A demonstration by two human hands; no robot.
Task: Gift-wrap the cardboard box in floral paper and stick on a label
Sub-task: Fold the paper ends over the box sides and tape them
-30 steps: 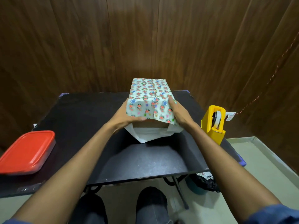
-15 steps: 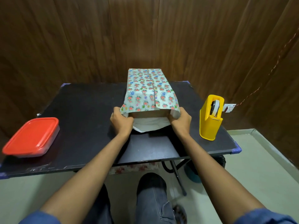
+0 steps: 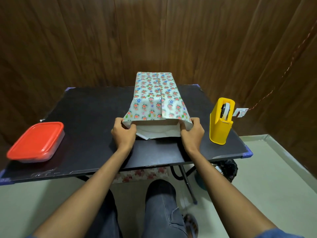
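The box lies lengthways on the black table point(image 3: 89, 127), wrapped in floral paper point(image 3: 154, 98) with a seam running down its top. The near end of the paper stands open like a tube, and the box's pale end face point(image 3: 156, 125) shows inside, with a white flap lying on the table below it. My left hand point(image 3: 124, 133) pinches the paper's near left corner. My right hand point(image 3: 192, 133) pinches the near right corner. No label is in view.
A yellow tape dispenser point(image 3: 221, 121) stands right of the box, close to my right hand. A red-lidded plastic container point(image 3: 36, 141) sits at the table's left front. A wooden wall rises behind. My legs and the pale floor are below the table's front edge.
My hands have slid down from the box's top front edge to the open paper's two near corners. The box has come down flat on the table. The view has pulled back.
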